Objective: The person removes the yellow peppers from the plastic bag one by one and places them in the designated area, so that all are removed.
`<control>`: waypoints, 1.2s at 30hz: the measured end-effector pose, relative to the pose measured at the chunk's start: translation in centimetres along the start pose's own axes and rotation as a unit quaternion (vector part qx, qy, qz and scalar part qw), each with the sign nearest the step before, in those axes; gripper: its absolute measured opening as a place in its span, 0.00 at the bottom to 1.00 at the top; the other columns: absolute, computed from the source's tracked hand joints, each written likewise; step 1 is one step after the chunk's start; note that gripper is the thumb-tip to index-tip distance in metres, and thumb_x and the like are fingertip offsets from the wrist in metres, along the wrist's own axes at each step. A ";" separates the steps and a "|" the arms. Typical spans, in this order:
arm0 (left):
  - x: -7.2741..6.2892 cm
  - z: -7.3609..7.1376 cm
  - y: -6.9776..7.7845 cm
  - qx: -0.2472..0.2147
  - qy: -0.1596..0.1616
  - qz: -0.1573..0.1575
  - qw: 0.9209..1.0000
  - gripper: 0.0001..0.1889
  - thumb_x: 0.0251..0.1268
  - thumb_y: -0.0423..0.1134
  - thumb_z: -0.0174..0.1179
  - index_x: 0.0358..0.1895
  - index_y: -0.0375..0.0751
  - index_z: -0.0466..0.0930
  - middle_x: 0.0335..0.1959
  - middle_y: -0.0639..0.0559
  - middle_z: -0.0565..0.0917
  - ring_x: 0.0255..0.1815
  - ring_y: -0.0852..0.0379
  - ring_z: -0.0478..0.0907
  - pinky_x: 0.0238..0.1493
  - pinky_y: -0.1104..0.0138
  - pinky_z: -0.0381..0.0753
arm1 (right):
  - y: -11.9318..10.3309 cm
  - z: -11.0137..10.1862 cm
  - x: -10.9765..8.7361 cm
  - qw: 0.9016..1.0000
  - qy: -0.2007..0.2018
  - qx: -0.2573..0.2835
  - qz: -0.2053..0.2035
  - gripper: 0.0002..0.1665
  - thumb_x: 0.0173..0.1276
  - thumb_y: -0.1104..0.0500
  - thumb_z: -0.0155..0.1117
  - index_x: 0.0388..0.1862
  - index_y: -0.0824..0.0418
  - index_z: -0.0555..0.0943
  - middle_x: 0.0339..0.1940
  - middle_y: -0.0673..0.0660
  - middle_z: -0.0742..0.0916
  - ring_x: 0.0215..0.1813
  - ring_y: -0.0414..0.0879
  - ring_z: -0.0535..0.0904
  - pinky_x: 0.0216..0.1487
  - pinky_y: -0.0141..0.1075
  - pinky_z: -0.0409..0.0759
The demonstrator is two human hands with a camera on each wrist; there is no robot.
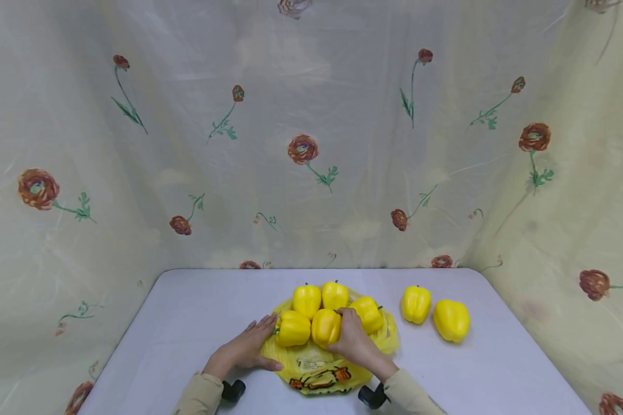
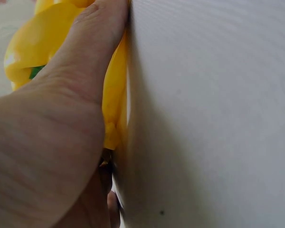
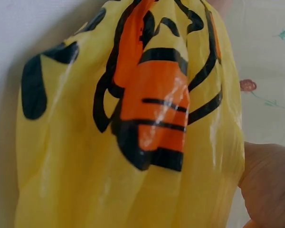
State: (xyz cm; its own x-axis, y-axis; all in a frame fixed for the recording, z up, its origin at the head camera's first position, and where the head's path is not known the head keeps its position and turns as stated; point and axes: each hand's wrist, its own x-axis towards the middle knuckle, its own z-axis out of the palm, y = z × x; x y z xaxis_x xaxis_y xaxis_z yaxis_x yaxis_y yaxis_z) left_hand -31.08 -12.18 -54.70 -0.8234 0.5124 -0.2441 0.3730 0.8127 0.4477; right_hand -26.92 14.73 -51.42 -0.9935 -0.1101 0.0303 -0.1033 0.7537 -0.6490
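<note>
Several yellow bell peppers (image 1: 307, 301) sit together on a yellow plastic bag (image 1: 296, 369) with orange and black print. My right hand (image 1: 360, 344) grips the front middle bell pepper (image 1: 325, 327) from its right side, thumb in front and fingers behind. On the left, my left hand (image 1: 246, 347) rests at the bag's edge with its fingers extended beside the leftmost bell pepper (image 1: 293, 328). The left wrist view shows that hand (image 2: 47, 137) close to the tabletop, against yellow plastic. Crumpled bag (image 3: 156, 95) fills most of the right wrist view, hiding most of the right hand (image 3: 270, 185).
Two more yellow bell peppers, a nearer one (image 1: 451, 320) and a farther one (image 1: 416, 304), stand on the white table (image 1: 197, 305) right of the bag. A flower-patterned curtain (image 1: 270, 190) hangs behind the table and along both sides.
</note>
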 end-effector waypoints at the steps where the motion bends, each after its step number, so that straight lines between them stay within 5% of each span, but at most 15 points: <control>1: 0.0 0.0 0.0 0.000 -0.001 -0.001 1.000 0.62 0.44 0.71 0.65 0.78 0.40 0.45 0.80 0.45 0.46 0.80 0.45 0.44 0.80 0.48 0.41 | 0.0 0.0 0.0 1.000 0.001 -0.001 0.000 0.48 0.49 0.63 0.78 0.65 0.69 0.62 0.60 0.66 0.71 0.60 0.57 0.70 0.64 0.55 0.74; 16: 0.0 0.2 -0.2 0.001 -0.004 0.001 1.000 0.62 0.45 0.72 0.63 0.78 0.40 0.45 0.80 0.45 0.47 0.80 0.45 0.44 0.79 0.48 0.41 | 0.3 -0.2 0.1 0.999 -0.020 0.021 0.013 0.48 0.48 0.62 0.78 0.65 0.69 0.63 0.62 0.67 0.71 0.61 0.56 0.70 0.64 0.55 0.74; 36: 0.0 0.1 -0.3 0.005 0.008 0.009 1.000 0.62 0.44 0.71 0.65 0.78 0.40 0.45 0.80 0.46 0.46 0.80 0.45 0.44 0.80 0.48 0.41 | 0.4 -1.3 -0.6 0.998 -0.017 0.058 -0.018 0.48 0.48 0.60 0.75 0.67 0.66 0.62 0.62 0.65 0.71 0.59 0.53 0.72 0.62 0.53 0.76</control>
State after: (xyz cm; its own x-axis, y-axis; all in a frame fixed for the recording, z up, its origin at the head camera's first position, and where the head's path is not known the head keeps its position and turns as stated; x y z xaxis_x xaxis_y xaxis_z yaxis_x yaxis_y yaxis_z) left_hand -31.12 -12.40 -54.93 -0.8229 0.5229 -0.2225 0.3926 0.8062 0.4425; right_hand -26.46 15.90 -50.68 -0.9867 -0.1597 0.0311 -0.1313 0.6684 -0.7321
